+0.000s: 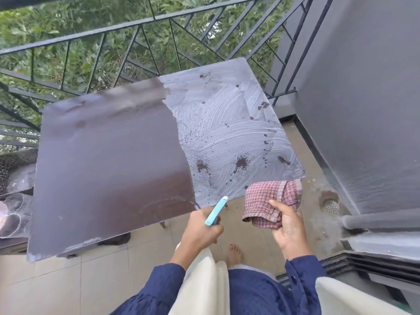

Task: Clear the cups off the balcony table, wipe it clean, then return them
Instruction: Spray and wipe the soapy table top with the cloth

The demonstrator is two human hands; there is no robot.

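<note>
The brown balcony table (109, 160) fills the middle of the view. Its left part is dark and bare; its right part (229, 133) is dusty grey with curved wipe streaks and dark wet spots. My left hand (202, 230) is closed around a spray bottle with a light blue nozzle (216, 211), pointing at the table's near edge. My right hand (287, 228) grips a folded red-and-white checked cloth (270, 202) just off the table's near right corner. Clear cups (11, 214) lie at the far left, on a low surface beside the table.
A black metal railing (141, 35) runs behind the table, with green foliage beyond. A grey wall (363, 98) rises on the right, with a floor drain (330, 205) and a horizontal pipe (377, 220) below it. My bare foot (235, 253) stands on the beige tiles.
</note>
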